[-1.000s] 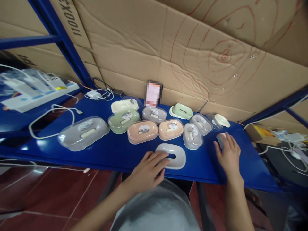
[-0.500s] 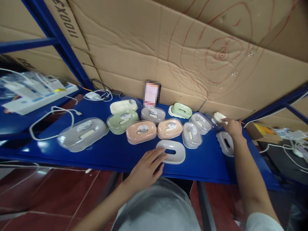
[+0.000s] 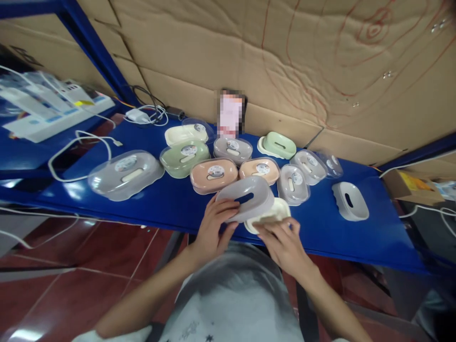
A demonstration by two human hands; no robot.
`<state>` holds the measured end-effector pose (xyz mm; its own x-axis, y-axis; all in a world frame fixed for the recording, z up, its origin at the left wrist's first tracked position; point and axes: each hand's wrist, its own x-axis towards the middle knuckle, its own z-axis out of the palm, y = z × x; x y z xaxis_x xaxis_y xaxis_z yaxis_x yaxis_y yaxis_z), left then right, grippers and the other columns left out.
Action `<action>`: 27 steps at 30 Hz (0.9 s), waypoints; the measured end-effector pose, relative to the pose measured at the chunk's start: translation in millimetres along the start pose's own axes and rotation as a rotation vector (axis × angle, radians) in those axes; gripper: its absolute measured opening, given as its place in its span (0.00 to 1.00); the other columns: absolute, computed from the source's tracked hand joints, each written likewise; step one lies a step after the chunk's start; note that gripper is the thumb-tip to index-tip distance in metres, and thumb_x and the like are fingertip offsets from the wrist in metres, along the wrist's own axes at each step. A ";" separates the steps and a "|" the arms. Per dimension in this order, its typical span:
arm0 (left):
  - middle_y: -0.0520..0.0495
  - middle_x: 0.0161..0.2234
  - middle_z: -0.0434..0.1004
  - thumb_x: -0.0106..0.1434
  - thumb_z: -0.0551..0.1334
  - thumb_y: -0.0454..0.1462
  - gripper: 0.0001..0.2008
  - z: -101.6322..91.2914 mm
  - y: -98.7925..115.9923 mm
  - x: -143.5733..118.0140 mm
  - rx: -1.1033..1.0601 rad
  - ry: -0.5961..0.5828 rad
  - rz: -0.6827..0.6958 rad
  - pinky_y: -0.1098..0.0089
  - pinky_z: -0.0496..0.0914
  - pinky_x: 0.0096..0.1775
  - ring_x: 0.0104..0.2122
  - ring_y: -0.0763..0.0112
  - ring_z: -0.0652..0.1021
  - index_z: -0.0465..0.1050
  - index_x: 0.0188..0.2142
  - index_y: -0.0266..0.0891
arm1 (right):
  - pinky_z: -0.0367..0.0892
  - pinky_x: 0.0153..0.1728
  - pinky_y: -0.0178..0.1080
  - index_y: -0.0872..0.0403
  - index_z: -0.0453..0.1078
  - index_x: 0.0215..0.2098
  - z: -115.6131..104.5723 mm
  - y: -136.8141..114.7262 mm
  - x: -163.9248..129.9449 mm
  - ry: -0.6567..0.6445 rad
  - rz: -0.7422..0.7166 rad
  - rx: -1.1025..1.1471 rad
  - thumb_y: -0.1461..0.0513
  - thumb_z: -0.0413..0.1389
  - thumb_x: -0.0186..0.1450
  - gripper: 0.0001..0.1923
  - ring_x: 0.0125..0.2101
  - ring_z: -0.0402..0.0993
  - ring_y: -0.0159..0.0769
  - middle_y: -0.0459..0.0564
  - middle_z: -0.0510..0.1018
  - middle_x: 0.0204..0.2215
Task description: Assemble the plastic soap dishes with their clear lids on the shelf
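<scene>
My left hand (image 3: 213, 227) grips the near left edge of a grey soap dish (image 3: 262, 194) with an oval slot, which is tilted and raised off the blue table. Just below its right side, my right hand (image 3: 287, 242) is closed on the near edge of a cream soap tray (image 3: 280, 210). The dish overlaps the tray's left part, and I cannot tell whether the two touch. Behind them stand a peach lidded soap box (image 3: 213, 175), a lighter peach one (image 3: 259, 170) and a grey lidded one (image 3: 294, 184).
Another slotted grey dish (image 3: 357, 204) lies at the right. Further back are a green dish (image 3: 280, 145), a green lidded box (image 3: 185, 159) and a clear lid (image 3: 331, 165). A large grey box (image 3: 126, 175), cables and a power strip (image 3: 59, 118) occupy the left. Cardboard (image 3: 185, 47) walls the back.
My right hand has come from the far right to the front middle, bringing the cream tray. My left hand has taken hold of the grey dish and lifted it. The view has shifted.
</scene>
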<state>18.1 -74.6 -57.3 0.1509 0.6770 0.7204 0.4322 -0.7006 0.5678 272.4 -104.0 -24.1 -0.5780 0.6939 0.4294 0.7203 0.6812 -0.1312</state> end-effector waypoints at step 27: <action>0.32 0.67 0.68 0.75 0.63 0.34 0.15 11.0 4.3 7.7 0.244 -0.370 0.100 0.48 0.73 0.67 0.69 0.49 0.70 0.72 0.60 0.37 | 0.70 0.57 0.54 0.47 0.73 0.63 -0.4 38.3 -8.5 0.054 0.110 0.004 0.58 0.61 0.75 0.19 0.56 0.77 0.49 0.56 0.79 0.50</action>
<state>30.9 -69.9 -53.7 0.4911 0.6750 0.5507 0.5895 -0.7229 0.3604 305.1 -83.9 -32.4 -0.4738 0.7510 0.4599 0.7765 0.6026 -0.1841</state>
